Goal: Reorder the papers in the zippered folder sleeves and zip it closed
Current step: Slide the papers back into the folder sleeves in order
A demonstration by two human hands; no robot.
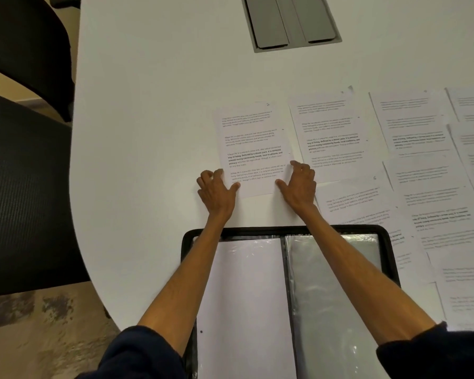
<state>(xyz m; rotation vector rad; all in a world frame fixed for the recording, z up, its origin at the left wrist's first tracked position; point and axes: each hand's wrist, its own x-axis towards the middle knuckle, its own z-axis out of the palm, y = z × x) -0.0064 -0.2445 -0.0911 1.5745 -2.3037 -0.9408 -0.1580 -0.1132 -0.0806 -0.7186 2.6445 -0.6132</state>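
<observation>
A printed sheet (253, 143) marked 2 lies on the white table just beyond the open black zippered folder (186, 242). My left hand (216, 190) holds the sheet's lower left corner, thumb on the paper and fingers curled at its edge. My right hand (298, 184) holds the lower right edge the same way. In the folder, the left sleeve holds a blank-looking white page (246, 291), and the right sleeve (326, 296) is shiny clear plastic with no paper visible. My forearms cross over the folder.
Several more printed sheets (427, 187) are spread over the table's right side, some overlapping, one (329, 132) right beside the held sheet. A grey cable hatch (290, 20) sits at the far middle. Black chairs (25, 160) stand off the table's left edge.
</observation>
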